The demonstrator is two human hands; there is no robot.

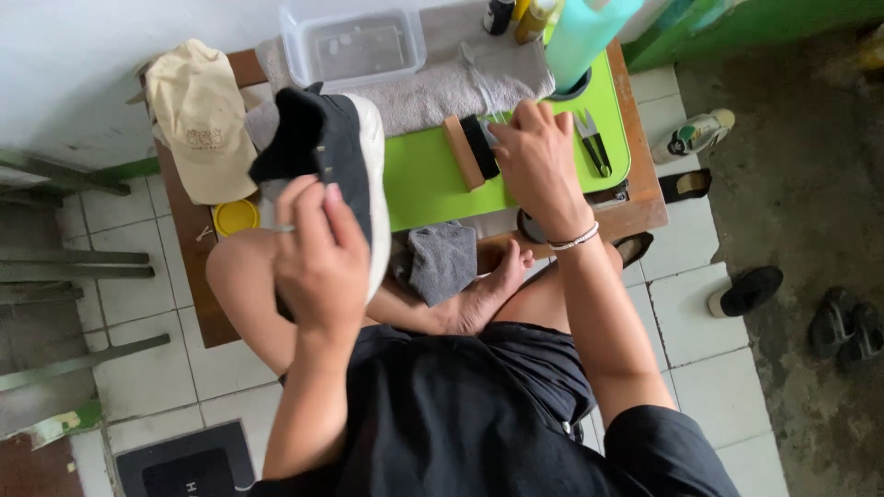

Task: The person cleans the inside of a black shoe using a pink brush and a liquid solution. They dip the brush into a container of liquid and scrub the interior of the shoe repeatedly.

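Note:
My left hand [320, 253] grips a black sneaker with a white sole [333, 147], held up above my knee, sole edge facing right. My right hand [539, 161] reaches over the green mat [424, 179], fingers curled beside a wooden-backed brush with black bristles [471, 149] lying on the mat; whether it touches the brush I cannot tell. Small black clippers [594, 143] lie to the right of that hand.
A low wooden table [645, 207] carries a grey towel [442, 87], a clear plastic tub [354, 41], a teal bottle [585, 37], a beige cap [201, 120] and a yellow lid [236, 217]. A grey cloth [442, 262] rests near my foot. Shoes lie on the floor at right.

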